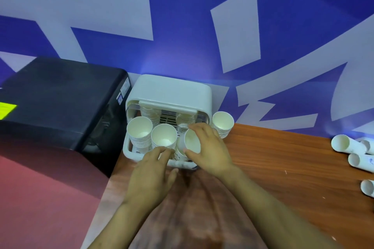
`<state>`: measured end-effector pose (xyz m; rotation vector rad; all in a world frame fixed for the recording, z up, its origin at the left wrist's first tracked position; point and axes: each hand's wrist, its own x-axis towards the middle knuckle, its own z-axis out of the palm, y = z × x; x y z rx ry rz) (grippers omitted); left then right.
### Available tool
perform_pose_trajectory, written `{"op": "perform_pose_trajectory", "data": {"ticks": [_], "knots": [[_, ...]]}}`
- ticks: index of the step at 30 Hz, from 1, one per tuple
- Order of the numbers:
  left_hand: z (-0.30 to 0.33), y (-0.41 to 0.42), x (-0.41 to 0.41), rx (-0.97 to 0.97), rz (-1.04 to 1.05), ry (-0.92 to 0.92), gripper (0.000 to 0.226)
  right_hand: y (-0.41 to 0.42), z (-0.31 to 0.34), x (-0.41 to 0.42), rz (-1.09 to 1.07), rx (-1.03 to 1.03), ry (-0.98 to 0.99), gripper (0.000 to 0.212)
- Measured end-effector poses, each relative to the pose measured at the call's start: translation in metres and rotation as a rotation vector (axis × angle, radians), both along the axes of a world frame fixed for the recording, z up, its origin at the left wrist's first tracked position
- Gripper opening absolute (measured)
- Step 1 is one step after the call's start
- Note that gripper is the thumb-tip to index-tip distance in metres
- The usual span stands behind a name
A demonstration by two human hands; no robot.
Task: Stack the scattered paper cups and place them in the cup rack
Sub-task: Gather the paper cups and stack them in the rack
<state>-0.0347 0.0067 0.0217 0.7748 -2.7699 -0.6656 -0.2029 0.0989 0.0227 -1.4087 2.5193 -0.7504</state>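
The right hand (204, 145) curls over the rim of a white paper cup stack (189, 143), thumb on the near edge and fingers over the far edge, gripping it as it goes into the front right slot of the white plastic cup rack (129, 150). The left hand (152, 169) lies flat with loose, straight fingers at the rack's front wall, touching it and holding nothing, apparently steadying it.

The step in hand looks like seating this stack. It is not upright: its mouth tips toward the camera and a little left, so its long axis leans out of vertical. The next move calls for righting that axis and pressing the stack down until it sits level.

Beside it stand two more white stacks, mouths up: a middle cup stack (164, 136) and a left cup stack (139, 129). An outer cup stack (222, 124) stands just right of the rack. Far right on the reddish wooden worktop (273, 157) lie the remaining long cup stacks (344, 144) on their sides, mouths pointing left, well apart from the rack. A black box-shaped appliance (60, 99) sits left of the rack
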Motion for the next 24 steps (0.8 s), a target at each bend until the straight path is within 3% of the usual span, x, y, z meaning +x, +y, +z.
{"op": "perform_pose_trajectory", "data": {"ticks": [9, 13, 19, 24], "knots": [[0.01, -0.006, 0.0, 0.005, 0.024, -0.022, 0.043, -0.012, -0.036, 0.004, -0.039, 0.405, -0.117, 0.078], [0.011, -0.005, 0.002, 0.018, 0.029, -0.03, 0.045, -0.015, -0.042, 0.005, -0.115, 0.405, -0.062, 0.066], [0.013, -0.006, -0.002, -0.006, 0.018, -0.037, 0.046, -0.008, -0.038, 0.005, -0.131, 0.401, -0.15, 0.081], [0.013, 0.01, -0.017, 0.007, -0.022, -0.015, 0.048, 0.044, -0.018, -0.005, -0.119, 0.356, -0.17, 0.066]]}}
